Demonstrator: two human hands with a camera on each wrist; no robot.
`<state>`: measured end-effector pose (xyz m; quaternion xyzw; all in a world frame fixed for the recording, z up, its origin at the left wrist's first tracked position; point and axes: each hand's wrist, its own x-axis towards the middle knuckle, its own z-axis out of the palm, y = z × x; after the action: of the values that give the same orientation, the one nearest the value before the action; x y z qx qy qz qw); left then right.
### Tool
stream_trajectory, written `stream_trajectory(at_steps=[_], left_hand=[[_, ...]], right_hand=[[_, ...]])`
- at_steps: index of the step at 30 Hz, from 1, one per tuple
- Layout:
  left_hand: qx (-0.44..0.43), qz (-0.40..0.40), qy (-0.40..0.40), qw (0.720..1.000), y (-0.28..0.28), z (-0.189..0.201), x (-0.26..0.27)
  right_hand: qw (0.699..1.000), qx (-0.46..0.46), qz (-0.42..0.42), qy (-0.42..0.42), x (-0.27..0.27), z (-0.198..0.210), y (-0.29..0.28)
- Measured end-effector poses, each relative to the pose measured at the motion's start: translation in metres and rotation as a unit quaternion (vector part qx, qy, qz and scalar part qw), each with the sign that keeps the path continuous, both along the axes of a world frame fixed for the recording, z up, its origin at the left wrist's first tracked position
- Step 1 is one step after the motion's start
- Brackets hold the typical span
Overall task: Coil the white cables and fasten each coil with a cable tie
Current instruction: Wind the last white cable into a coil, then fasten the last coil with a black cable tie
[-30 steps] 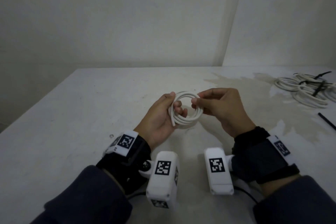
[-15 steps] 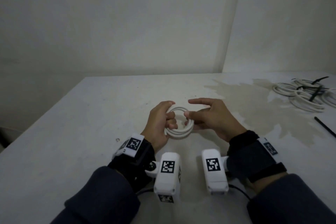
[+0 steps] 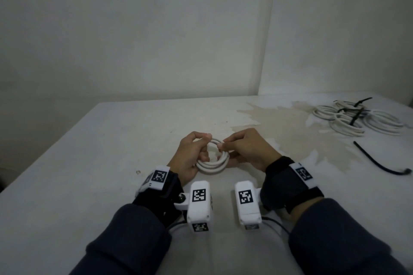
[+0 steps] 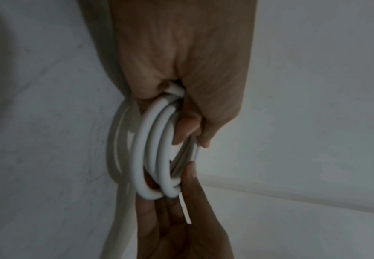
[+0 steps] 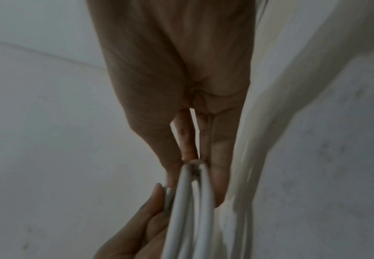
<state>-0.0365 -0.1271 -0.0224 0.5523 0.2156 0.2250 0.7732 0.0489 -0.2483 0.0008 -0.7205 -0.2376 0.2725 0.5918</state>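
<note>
Above the pale stained table [image 3: 111, 163], my left hand [image 3: 190, 158] grips one side of the small coiled white round cable [image 3: 212, 164] and my right hand [image 3: 243, 149] pinches the other. It seems light and springy, so I'd clamp all loops together. The ring lies nearly flat, tilted toward me.

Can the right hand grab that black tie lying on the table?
Probably not yet: the right hand pinches the white coil together with the left hand. Nothing blocks the way to the black tie, so it could once it lets go.
</note>
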Motion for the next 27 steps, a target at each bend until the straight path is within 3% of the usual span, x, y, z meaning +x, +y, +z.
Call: stream_trajectory(at_steps=[5, 9, 11, 13, 15, 17, 21, 23, 25, 27], left_hand=[[-0.027, 0.006, -0.02, 0.999, -0.014, -0.002, 0.008], [-0.031, -0.009, -0.021, 0.999, -0.026, -0.002, 0.023], [-0.033, -0.018, -0.02, 0.999, -0.031, -0.002, 0.03], [-0.035, -0.027, -0.02, 0.999, -0.035, -0.002, 0.038], [-0.03, -0.038, -0.017, 0.999, -0.039, -0.003, 0.045], [-0.021, -0.049, -0.015, 0.998, -0.042, -0.003, 0.049], [-0.015, -0.056, -0.011, 0.998, -0.043, -0.003, 0.05], [-0.019, -0.054, -0.009, 0.998, -0.041, -0.003, 0.05], [-0.024, -0.054, -0.008, 0.998, -0.04, -0.003, 0.049], [-0.034, -0.055, -0.012, 0.998, -0.038, -0.003, 0.049]], right_hand=[[0.998, -0.042, 0.033, 0.017, 0.009, 0.011, -0.024], [0.986, -0.079, -0.128, -0.073, 0.047, 0.013, -0.065], [0.948, -0.163, -0.22, -0.165, 0.077, 0.011, -0.095], [0.885, -0.308, -0.266, -0.226, 0.101, 0.011, -0.128], [0.827, -0.422, -0.293, -0.225, 0.114, 0.014, -0.16], [0.807, -0.478, -0.283, -0.2, 0.122, 0.013, -0.184], [0.822, -0.484, -0.221, -0.203, 0.125, 0.006, -0.193], [0.848, -0.453, -0.18, -0.207, 0.119, 0.01, -0.179], [0.922, -0.317, -0.148, -0.168, 0.105, 0.019, -0.158], [0.984, -0.121, -0.115, -0.063, 0.084, 0.031, -0.132]])
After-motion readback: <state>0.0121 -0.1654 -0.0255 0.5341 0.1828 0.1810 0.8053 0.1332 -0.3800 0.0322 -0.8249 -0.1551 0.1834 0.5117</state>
